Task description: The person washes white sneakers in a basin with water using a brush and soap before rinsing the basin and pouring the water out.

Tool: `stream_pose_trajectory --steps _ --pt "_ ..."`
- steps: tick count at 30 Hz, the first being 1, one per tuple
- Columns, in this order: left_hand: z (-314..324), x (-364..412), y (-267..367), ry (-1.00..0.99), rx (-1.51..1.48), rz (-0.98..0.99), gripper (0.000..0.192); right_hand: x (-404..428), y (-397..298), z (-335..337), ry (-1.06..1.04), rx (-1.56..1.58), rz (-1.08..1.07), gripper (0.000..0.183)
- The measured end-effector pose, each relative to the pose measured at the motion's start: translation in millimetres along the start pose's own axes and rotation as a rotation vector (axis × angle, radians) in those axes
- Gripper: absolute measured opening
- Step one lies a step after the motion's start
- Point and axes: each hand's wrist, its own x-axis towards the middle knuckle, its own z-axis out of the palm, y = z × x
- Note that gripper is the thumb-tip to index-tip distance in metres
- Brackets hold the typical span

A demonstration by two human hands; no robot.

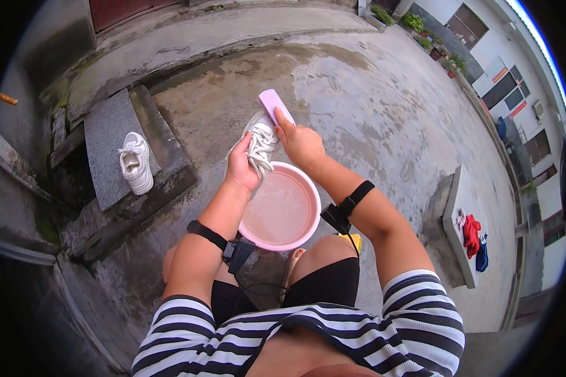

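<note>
My left hand [242, 165] grips a white lace-up shoe [262, 137] by its side, and its loose laces hang down over my fingers. In my right hand [302, 143] is a pink scrubbing brush [274, 104], its back turned up and my index finger stretched along it. The brush lies over the far part of the shoe; its bristles are hidden. Just below the shoe, a pink plastic basin [317, 207] holds cloudy water. A second white shoe [137, 165] rests by itself to the left, across a stone slab and its ledge.
The grey stone slab [108, 141] partly covers a dark recess on the left. A yellow object [353, 241] shows beside my right knee. Red cloth [471, 233] and blue cloth [482, 253] lie on a low concrete block [455, 217] at right. The concrete ground [358, 108] has wet patches.
</note>
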Motion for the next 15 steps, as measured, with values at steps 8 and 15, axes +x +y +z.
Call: stream_pose_trajectory --steps 8,15 --pt "7 4 5 0.038 0.023 0.081 0.038 2 -12 -9 -0.048 0.025 -0.003 0.045" --pt "23 3 -3 0.076 0.002 0.087 0.037 14 -5 -15 -0.115 -0.037 0.048 0.046"
